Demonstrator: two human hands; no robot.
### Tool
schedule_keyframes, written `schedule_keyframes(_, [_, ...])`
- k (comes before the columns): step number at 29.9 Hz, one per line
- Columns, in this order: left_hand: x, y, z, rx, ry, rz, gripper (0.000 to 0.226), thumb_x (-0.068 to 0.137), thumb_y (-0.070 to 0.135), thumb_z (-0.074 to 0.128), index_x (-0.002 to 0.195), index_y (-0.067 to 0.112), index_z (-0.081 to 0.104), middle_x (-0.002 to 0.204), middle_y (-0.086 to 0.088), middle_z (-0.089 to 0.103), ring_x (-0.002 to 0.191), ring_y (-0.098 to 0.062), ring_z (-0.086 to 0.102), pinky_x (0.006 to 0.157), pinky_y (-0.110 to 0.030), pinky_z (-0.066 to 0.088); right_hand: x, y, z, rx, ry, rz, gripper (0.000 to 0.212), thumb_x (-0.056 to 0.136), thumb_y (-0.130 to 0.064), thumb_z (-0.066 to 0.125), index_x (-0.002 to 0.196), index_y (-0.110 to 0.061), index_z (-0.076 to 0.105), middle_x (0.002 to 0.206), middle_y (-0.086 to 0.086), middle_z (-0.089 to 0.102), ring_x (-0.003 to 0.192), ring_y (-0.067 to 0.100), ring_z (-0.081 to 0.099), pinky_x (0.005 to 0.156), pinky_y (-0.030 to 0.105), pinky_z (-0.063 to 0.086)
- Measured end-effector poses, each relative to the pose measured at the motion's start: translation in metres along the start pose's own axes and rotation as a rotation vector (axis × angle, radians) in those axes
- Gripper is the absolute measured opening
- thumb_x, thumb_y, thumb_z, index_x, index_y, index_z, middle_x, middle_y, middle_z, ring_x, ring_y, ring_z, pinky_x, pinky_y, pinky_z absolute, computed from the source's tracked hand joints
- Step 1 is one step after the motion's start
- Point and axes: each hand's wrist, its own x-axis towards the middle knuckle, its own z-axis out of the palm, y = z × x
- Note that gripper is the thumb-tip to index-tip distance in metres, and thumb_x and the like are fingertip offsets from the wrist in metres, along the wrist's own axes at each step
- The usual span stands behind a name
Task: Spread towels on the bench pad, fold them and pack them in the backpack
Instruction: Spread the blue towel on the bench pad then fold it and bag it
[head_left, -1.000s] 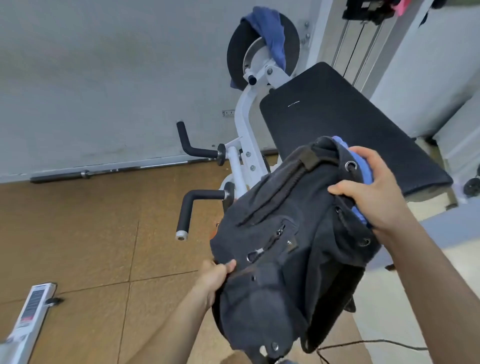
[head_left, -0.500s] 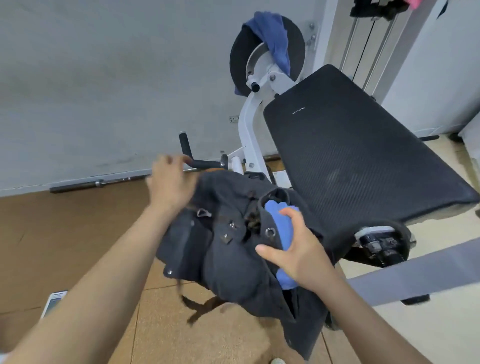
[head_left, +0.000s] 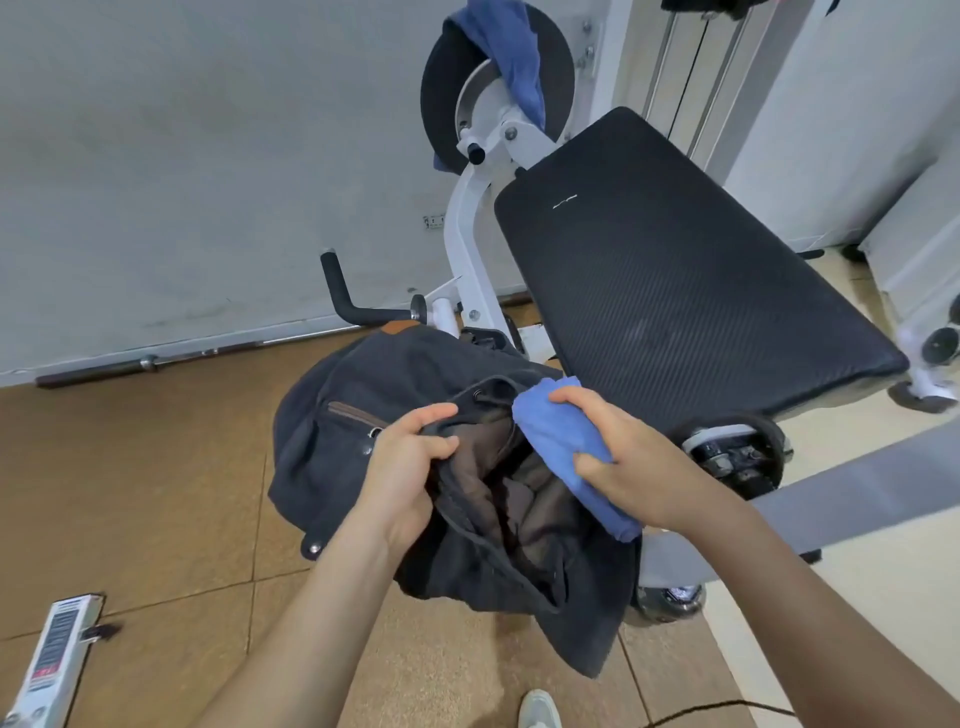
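The blue towel (head_left: 563, 452) could have come unfolded on its way in. The right hand (head_left: 641, 467) gripped it only round the middle, and its near end hung free below the fingers, so that loose end might have caught on the rim and dragged the folds open. The mouth of the backpack (head_left: 332, 447) was soft and was held apart on its left side alone. A slip there would likely have let it sag shut, leaving the towel on top rather than inside.

The towel looked like a compact, thick bundle, matte and slightly fuzzy, creased where the thumb pressed in. It sat at the right edge of the bag's opening, partly over the brown lining but not yet down inside.

The left hand (head_left: 410, 467) pinched the dark fabric of the left rim, thumb over and fingers curled under. The backpack was limp, dark canvas with a drawstring at the mouth. Whether anything below supported it could not be told.

Just to the far right lay the bare black bench pad (head_left: 675, 291). Farther off, a second towel (head_left: 511, 57) of the same blue hung over a weight plate (head_left: 447, 104). A barbell (head_left: 156, 361) lay along the far left wall on the brown floor (head_left: 130, 493).
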Motion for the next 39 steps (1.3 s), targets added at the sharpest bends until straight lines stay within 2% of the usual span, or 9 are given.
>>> schedule_keyframes(4, [0.004, 0.037, -0.013, 0.076, -0.078, 0.142, 0.030, 0.085, 0.008, 0.066, 0.112, 0.020, 0.069, 0.108, -0.009, 0.072, 0.101, -0.030, 0.068, 0.081, -0.035, 0.054, -0.017, 0.009, 0.009, -0.486, 0.113, -0.039, 0.066, 0.084, -0.026, 0.057, 0.141, -0.034, 0.025, 0.097, -0.009, 0.060, 0.091, 0.026, 0.063, 0.068, 0.036, 0.045])
schedule_keyframes(7, [0.005, 0.052, -0.015, 1.029, -0.131, 0.294, 0.072, 0.070, 0.034, 0.083, 0.133, 0.038, 0.047, 0.120, 0.009, 0.061, 0.109, -0.020, 0.061, 0.092, -0.034, 0.048, -0.018, 0.011, 0.004, -0.662, 0.119, 0.030, 0.056, 0.082, -0.022, 0.058, 0.130, -0.023, 0.029, 0.073, -0.005, 0.050, 0.075, 0.026, 0.063, 0.055, 0.034, 0.035])
schedule_keyframes(10, [0.001, 0.049, 0.003, 1.627, 0.096, 0.608, 0.025, 0.083, 0.050, 0.063, 0.098, 0.031, 0.059, 0.093, 0.004, 0.067, 0.093, -0.024, 0.064, 0.069, -0.033, 0.045, -0.018, 0.003, 0.011, -0.756, 0.310, -0.120, 0.052, 0.054, -0.015, 0.078, 0.098, -0.012, 0.051, 0.053, -0.002, 0.048, 0.045, 0.027, 0.052, 0.043, 0.028, 0.024])
schedule_keyframes(14, [0.009, 0.044, 0.020, 1.307, 0.115, 0.529, 0.032, 0.084, 0.044, 0.056, 0.072, 0.015, 0.062, 0.067, 0.002, 0.062, 0.072, -0.024, 0.061, 0.058, -0.032, 0.042, -0.002, -0.018, 0.051, -0.718, 0.466, -0.302, 0.041, 0.048, -0.015, 0.083, 0.084, -0.016, 0.064, 0.067, 0.001, 0.058, 0.057, 0.026, 0.056, 0.055, 0.030, 0.040])
schedule_keyframes(19, [0.011, 0.063, 0.023, 0.509, 0.040, 0.279, 0.025, 0.072, 0.035, 0.070, 0.082, 0.013, 0.075, 0.084, -0.006, 0.076, 0.088, -0.026, 0.071, 0.085, -0.045, 0.056, -0.003, 0.011, 0.088, -0.947, 0.393, -0.341, 0.014, 0.070, -0.018, 0.064, 0.083, -0.018, 0.069, 0.073, 0.005, 0.056, 0.076, 0.026, 0.041, 0.071, 0.040, 0.027])
schedule_keyframes(23, [0.016, 0.068, 0.028, 0.727, -0.108, 0.308, 0.023, 0.077, 0.042, 0.073, 0.089, 0.022, 0.075, 0.086, 0.005, 0.076, 0.088, -0.015, 0.071, 0.088, -0.039, 0.056, -0.014, 0.005, 0.075, -0.852, 0.360, -0.290, 0.048, 0.050, -0.020, 0.084, 0.097, -0.018, 0.072, 0.083, 0.012, 0.057, 0.077, 0.029, 0.048, 0.071, 0.042, 0.035])
schedule_keyframes(27, [0.015, 0.068, 0.035, 1.205, -0.181, 0.299, 0.039, 0.082, 0.061, 0.061, 0.085, 0.024, 0.074, 0.083, 0.006, 0.074, 0.083, -0.013, 0.068, 0.087, -0.038, 0.054, 0.003, -0.005, 0.040, -0.860, 0.450, -0.271, 0.035, 0.044, -0.012, 0.082, 0.072, -0.013, 0.061, 0.067, 0.005, 0.052, 0.063, 0.025, 0.052, 0.055, 0.033, 0.037])
schedule_keyframes(33, [0.014, 0.068, 0.047, 0.839, 0.015, 0.348, 0.063, 0.067, 0.068, 0.054, 0.085, 0.010, 0.073, 0.086, -0.005, 0.075, 0.086, -0.022, 0.069, 0.087, -0.046, 0.055, 0.011, 0.009, 0.043, -0.825, 0.441, -0.428, 0.021, 0.054, -0.006, 0.069, 0.066, -0.014, 0.054, 0.066, 0.004, 0.048, 0.067, 0.025, 0.050, 0.053, 0.032, 0.032])
schedule_keyframes(39, [0.015, 0.071, 0.060, 0.650, -0.020, 0.341, 0.034, 0.094, 0.037, 0.057, 0.080, 0.007, 0.067, 0.076, -0.005, 0.069, 0.073, -0.018, 0.065, 0.065, -0.030, 0.050, 0.024, -0.004, 0.061, -0.669, 0.325, -0.627, 0.021, 0.067, 0.003, 0.067, 0.085, -0.006, 0.060, 0.086, 0.010, 0.056, 0.083, 0.029, 0.055, 0.062, 0.033, 0.052])
